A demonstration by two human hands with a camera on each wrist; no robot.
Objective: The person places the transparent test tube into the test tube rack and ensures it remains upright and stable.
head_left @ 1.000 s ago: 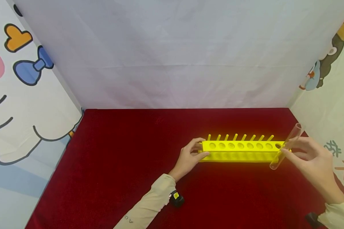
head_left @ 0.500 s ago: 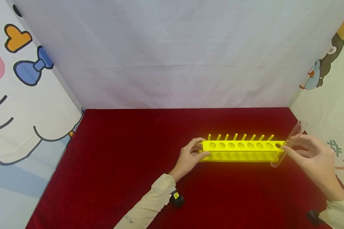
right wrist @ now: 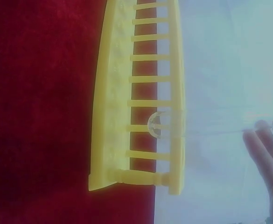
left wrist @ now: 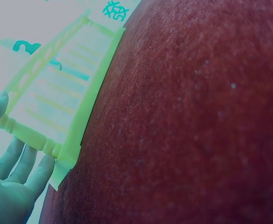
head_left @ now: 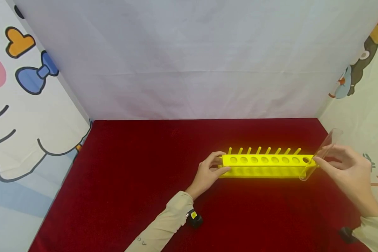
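A yellow test tube rack (head_left: 267, 161) stands on the red cloth, with a row of round holes along its top and several pegs behind. My left hand (head_left: 210, 172) grips its left end, thumb in front and fingers around the end post (left wrist: 31, 137). At the other end, my right hand (head_left: 349, 169) pinches a clear glass test tube (head_left: 328, 142) between thumb and fingers. The tube leans, mouth up to the right. Its rounded bottom (right wrist: 157, 125) overlaps the rack near the last hole in the right wrist view.
Red cloth (head_left: 138, 168) covers the table. A pale curtain (head_left: 192, 70) hangs behind it, and printed cartoon panels (head_left: 28, 122) rise at both sides. A black wrist camera (head_left: 194, 219) sits under the left sleeve.
My right hand and the test tube have shifted slightly up and to the right. The left hand and the rack stay where they were.
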